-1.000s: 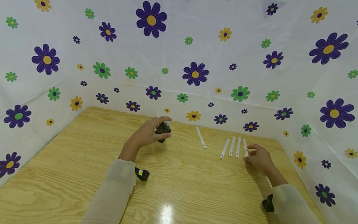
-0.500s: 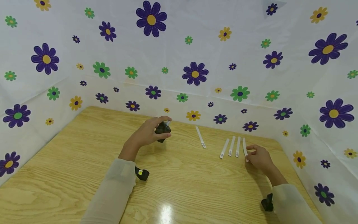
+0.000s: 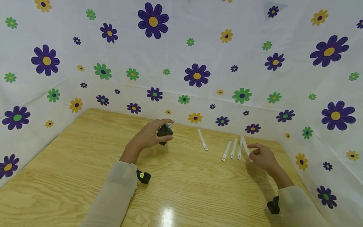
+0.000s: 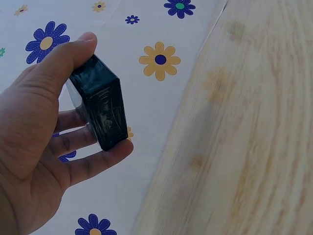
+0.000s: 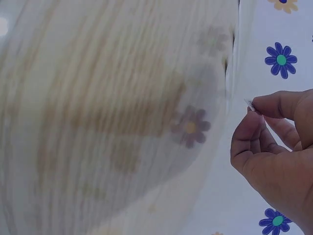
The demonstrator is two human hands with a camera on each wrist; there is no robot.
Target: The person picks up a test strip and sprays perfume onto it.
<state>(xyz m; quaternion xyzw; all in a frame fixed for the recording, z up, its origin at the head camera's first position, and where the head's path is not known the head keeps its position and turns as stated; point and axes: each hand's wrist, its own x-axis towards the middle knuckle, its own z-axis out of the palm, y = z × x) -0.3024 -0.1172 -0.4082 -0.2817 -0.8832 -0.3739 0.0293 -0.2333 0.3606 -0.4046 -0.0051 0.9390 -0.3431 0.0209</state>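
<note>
My left hand (image 3: 147, 135) grips a dark glass perfume bottle (image 3: 165, 134) raised above the table, index finger at its silvery top and thumb along its near side. In the left wrist view the bottle (image 4: 105, 105) is tilted, its flat base facing the camera. Over at the right, my right hand (image 3: 263, 159) pinches the printed end of a white paper test strip (image 3: 245, 147) between thumb and finger; the strip slants up and leftward. Only a small tip of this strip (image 5: 250, 105) shows in the right wrist view. Three similar strips (image 3: 226, 151) lie just left of it.
Another white strip (image 3: 202, 139) lies apart, between the bottle and the row. The wood-grain table (image 3: 181, 183) meets a white flower-printed cloth (image 3: 170, 53) at the back and both sides. Black wrist cameras (image 3: 144, 177) hang under both sleeves.
The rightmost strip has been picked up off the table by my right hand and now leans leftward over its neighbour. My left hand and the bottle have stayed in place.
</note>
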